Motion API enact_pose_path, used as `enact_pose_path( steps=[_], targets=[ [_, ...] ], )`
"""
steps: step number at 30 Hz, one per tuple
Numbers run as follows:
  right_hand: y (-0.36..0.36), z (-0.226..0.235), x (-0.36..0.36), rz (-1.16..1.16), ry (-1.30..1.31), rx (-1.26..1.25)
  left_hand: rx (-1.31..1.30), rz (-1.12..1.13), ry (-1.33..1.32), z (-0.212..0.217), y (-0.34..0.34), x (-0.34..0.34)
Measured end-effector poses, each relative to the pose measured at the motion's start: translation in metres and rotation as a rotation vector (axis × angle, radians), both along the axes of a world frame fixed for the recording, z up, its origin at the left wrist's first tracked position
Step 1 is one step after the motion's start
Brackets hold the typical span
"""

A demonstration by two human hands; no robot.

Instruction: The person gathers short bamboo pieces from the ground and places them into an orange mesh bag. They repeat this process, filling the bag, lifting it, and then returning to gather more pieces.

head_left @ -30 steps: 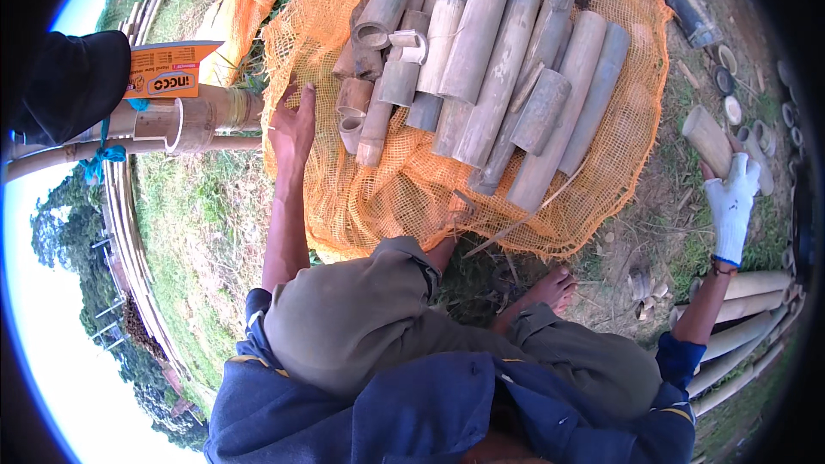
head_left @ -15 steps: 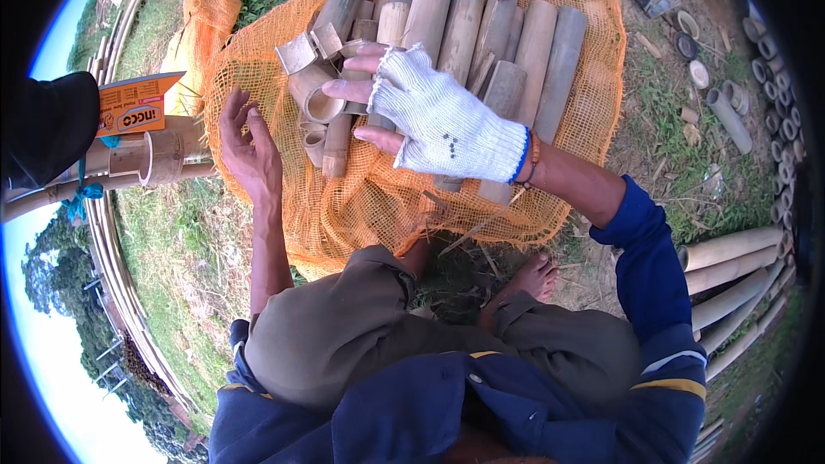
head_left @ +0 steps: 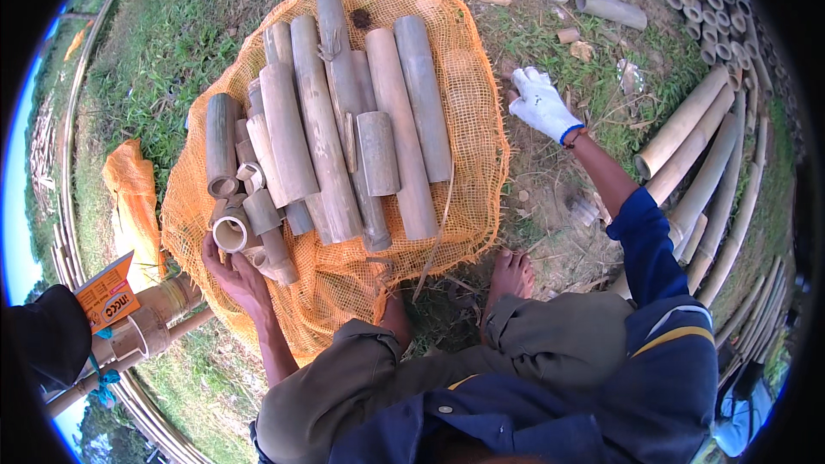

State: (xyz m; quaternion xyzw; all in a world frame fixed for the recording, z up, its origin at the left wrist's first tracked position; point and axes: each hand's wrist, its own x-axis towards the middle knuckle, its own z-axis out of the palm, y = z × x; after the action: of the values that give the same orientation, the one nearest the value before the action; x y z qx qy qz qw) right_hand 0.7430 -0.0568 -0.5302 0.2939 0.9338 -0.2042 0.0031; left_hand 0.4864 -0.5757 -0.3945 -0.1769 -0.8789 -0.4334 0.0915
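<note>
Several cut bamboo tubes (head_left: 314, 129) lie side by side on an orange mesh sack (head_left: 477, 120) spread on the ground. At the pile's near left corner, short bamboo offcuts (head_left: 262, 210) are heaped together. My bare left hand (head_left: 236, 279) is beside a short bamboo ring (head_left: 230, 235) whose round opening faces up; the fingers are apart and loosely curved against its near side. Out to the right, past the sack's edge, my right hand (head_left: 541, 107) in a white fingerless glove hovers above the ground, fingers partly hidden, loosely bent, with nothing visible in them.
On the right lie long bamboo poles (head_left: 687, 120) beside a stack of tube ends (head_left: 709, 0). Loose rings and a short tube (head_left: 610, 10) rest at the far right. Another orange sack (head_left: 133, 206) and a bamboo frame holding an orange-sleeved tool (head_left: 107, 296) stand at left.
The view has turned right. My right hand has moved from above the offcuts to the right, beyond the sack. My left hand has come up to the short bamboo ring.
</note>
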Motion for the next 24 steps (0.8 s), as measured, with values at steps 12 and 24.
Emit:
enact_pose_path(
  steps=[12, 24],
  targets=[
    [-0.041, 0.010, -0.086, 0.305, 0.184, 0.184, -0.202, 0.442, -0.309, -0.023, -0.042, 0.014],
    [-0.052, 0.025, -0.074, 0.469, -0.127, 0.196, 0.005, 0.064, -0.297, -0.043, -0.033, 0.041]
  ],
)
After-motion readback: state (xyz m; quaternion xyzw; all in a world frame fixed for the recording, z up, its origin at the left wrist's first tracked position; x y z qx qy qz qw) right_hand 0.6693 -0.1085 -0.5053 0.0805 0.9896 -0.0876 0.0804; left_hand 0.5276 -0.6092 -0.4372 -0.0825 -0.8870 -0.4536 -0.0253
